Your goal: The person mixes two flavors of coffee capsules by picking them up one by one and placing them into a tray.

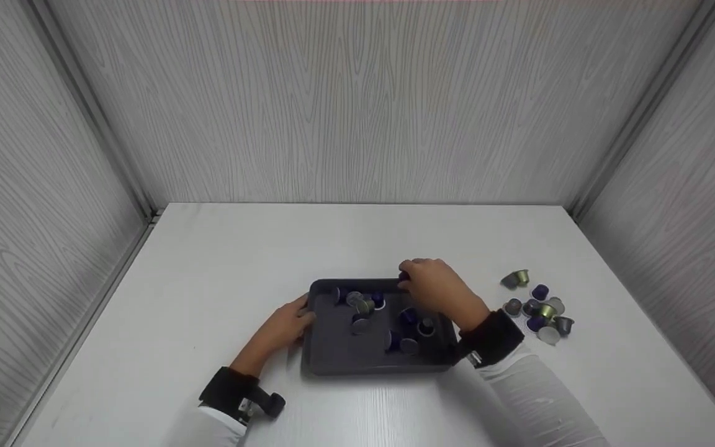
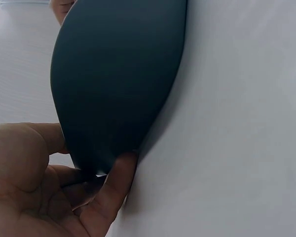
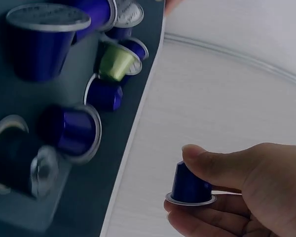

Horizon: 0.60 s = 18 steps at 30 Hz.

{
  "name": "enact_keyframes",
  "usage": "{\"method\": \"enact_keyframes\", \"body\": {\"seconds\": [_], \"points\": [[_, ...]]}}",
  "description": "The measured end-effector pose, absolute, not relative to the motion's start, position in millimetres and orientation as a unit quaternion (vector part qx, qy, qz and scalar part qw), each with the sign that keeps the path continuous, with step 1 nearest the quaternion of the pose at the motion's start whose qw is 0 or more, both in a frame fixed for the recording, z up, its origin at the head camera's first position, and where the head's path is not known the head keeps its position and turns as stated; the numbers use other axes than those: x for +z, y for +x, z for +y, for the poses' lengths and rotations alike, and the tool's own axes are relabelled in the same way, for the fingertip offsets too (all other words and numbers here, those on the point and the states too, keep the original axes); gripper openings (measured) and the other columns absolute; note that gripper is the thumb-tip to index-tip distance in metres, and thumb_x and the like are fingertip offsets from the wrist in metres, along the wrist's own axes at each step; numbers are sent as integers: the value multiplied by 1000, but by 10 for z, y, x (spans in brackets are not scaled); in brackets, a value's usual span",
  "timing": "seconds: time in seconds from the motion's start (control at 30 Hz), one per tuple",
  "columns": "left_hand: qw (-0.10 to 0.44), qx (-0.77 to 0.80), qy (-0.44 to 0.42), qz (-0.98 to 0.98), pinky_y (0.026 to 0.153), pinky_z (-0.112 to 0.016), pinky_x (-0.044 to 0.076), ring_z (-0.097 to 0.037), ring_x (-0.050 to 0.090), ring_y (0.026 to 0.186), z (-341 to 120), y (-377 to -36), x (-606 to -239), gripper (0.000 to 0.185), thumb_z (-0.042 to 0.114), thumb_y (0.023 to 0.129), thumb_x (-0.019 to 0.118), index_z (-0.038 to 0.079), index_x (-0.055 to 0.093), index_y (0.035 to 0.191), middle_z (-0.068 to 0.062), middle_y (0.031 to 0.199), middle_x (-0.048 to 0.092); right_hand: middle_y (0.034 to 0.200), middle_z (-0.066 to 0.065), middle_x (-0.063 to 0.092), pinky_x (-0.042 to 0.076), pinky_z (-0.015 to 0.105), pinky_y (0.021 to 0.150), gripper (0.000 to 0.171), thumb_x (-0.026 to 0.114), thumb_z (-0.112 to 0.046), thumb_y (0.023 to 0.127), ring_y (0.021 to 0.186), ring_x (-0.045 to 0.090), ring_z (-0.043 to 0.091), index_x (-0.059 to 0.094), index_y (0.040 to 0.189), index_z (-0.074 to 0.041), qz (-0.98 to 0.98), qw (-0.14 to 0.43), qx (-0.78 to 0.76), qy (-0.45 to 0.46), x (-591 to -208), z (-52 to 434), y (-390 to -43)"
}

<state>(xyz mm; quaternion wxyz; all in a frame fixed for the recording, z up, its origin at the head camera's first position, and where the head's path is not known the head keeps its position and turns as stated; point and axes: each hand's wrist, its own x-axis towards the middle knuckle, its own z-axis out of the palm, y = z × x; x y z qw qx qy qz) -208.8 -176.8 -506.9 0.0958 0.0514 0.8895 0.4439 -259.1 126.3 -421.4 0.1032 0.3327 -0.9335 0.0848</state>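
Observation:
My right hand (image 1: pixel 435 287) pinches a dark blue coffee capsule (image 3: pixel 191 185) between thumb and fingers, close to the far right rim of a dark grey tray (image 1: pixel 345 363). In the right wrist view the held capsule has its flanged rim downward, beside the tray edge. My left hand (image 1: pixel 284 324) grips the tray's left side; in the left wrist view its thumb and fingers (image 2: pixel 119 180) are on opposite sides of the tray's edge. Several capsules lie scattered in the tray, among them a green capsule (image 3: pixel 117 63), blue ones and a dark capsule (image 3: pixel 19 158).
To the right of the tray, a loose group of capsules lies on the white table (image 1: pixel 227 248), with blue, green, grey and silver ones, such as a blue capsule (image 1: pixel 540 292). Pale wood-grain panels (image 1: pixel 357 105) enclose the table at the back and both sides.

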Motion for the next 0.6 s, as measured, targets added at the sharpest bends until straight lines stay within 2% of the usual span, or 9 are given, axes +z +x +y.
{"method": "enact_keyframes", "body": {"seconds": [0.13,0.27,0.37,0.5,0.6], "points": [[95,442,52,890,67,-36,52,-21,60,82,-1771,-2090,-5070,58,19,98,49,7,34,152,-17,128,58,80,3,64,51,39,67,13,70,-15,89,71,62,22,66,96,-5,-922,94,93,365,-4259,1130,-2535],[95,441,57,891,69,-36,52,-22,61,87,-1774,-2087,-5069,58,19,98,50,8,34,153,-17,134,56,95,6,68,52,37,72,27,66,-12,89,77,63,21,65,115,-4,-914,56,99,389,-4303,1003,-2458],[93,442,62,890,67,-35,52,-22,61,88,-1779,-2094,-5072,57,20,98,50,9,35,153,-16,136,55,101,6,69,52,36,72,38,66,-13,90,74,61,19,60,127,-7,-906,29,102,409,-4327,918,-2386],[89,443,66,890,71,-37,52,-22,60,89,-1785,-2106,-5076,57,19,99,49,9,34,153,-15,137,55,99,2,68,52,32,68,45,68,-19,92,69,57,14,55,134,-11,-896,2,96,434,-4368,813,-2290],[86,440,68,891,80,-41,50,-22,60,94,-1789,-2107,-5083,56,20,99,49,9,35,153,-15,139,54,104,2,68,53,32,71,45,69,-24,92,76,61,13,55,133,-11,-892,-19,77,446,-4401,736,-2220]]}}
